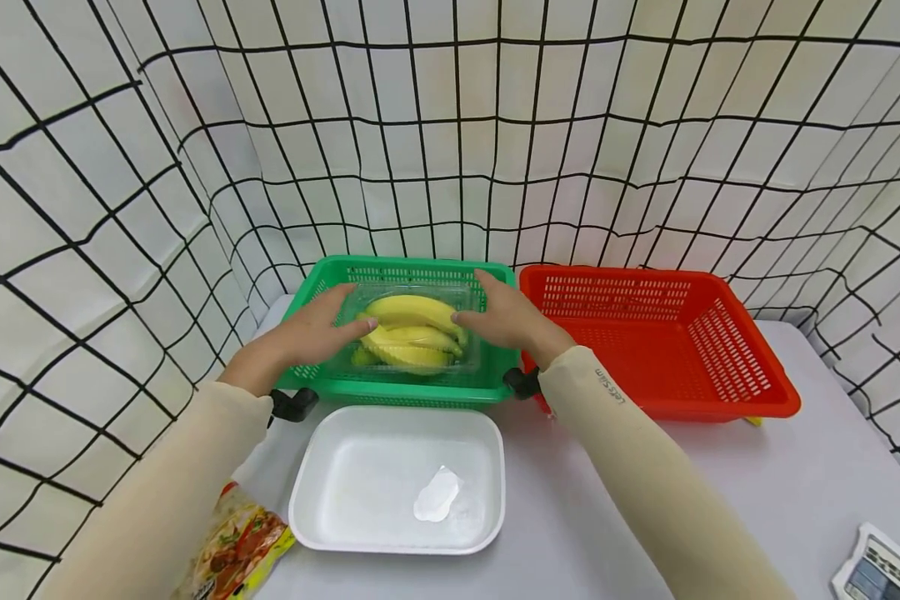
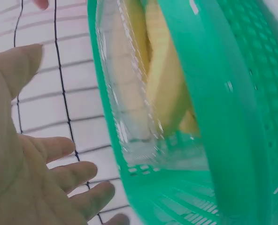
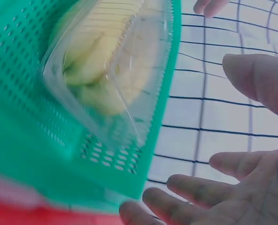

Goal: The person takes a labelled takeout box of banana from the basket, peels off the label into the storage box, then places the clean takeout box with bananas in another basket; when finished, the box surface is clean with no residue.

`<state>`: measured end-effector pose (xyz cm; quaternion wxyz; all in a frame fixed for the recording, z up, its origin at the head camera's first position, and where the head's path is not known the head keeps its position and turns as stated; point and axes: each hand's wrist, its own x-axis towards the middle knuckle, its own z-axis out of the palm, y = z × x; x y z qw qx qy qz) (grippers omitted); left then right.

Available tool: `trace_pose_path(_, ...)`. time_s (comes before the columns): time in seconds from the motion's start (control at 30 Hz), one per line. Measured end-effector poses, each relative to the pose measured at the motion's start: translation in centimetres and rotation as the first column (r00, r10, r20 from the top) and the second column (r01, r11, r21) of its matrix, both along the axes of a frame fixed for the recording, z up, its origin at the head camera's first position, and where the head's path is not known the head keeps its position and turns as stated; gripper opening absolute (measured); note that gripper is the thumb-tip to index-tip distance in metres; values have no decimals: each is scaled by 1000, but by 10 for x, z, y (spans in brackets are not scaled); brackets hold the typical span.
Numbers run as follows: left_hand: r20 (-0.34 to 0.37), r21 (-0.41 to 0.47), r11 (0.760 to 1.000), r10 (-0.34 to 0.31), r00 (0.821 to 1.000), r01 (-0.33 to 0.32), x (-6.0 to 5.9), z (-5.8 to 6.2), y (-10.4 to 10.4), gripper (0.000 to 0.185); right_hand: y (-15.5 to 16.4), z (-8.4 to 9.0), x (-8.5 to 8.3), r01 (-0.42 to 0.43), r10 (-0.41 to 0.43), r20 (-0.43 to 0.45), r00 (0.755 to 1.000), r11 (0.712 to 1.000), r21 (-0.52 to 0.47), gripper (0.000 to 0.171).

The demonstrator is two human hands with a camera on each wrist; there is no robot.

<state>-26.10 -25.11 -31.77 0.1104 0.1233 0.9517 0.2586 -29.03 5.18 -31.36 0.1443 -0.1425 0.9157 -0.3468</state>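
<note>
A clear plastic box [image 1: 414,288] of yellow bananas [image 1: 412,329] lies in the green basket [image 1: 397,390]. My left hand [image 1: 318,327] is at the box's left side and my right hand [image 1: 506,321] at its right, both with fingers straight. In the left wrist view the left hand [image 2: 35,187] is spread beside the basket [image 2: 242,117], apart from the box [image 2: 125,117] and bananas [image 2: 165,84]. Seen from the right wrist, the right hand [image 3: 251,183] is likewise spread, apart from the basket [image 3: 26,117], box [image 3: 134,93] and bananas [image 3: 96,51].
A red basket [image 1: 720,392] stands right of the green one. In front lies a white foam tray [image 1: 345,467] with a white scrap [image 1: 437,493] in it. A food packet [image 1: 236,546] sits at the front left, a small device [image 1: 881,571] at the front right. Gridded cloth walls surround the table.
</note>
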Motion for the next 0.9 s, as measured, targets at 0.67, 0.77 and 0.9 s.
trace_pose_path(0.67,-319,-215,976,-42,947,-30,49,13,53,90,133,6,87,131,-77,-290,954,976,173,98)
trace_pose_path(0.77,-336,-227,973,-42,941,-38,53,14,56,91,147,3,96,140,-77,-302,950,971,193,99)
trace_pose_path(0.9,-338,-263,964,-51,940,-43,60,15,62,92,161,-2,106,147,-73,-320,945,965,215,99)
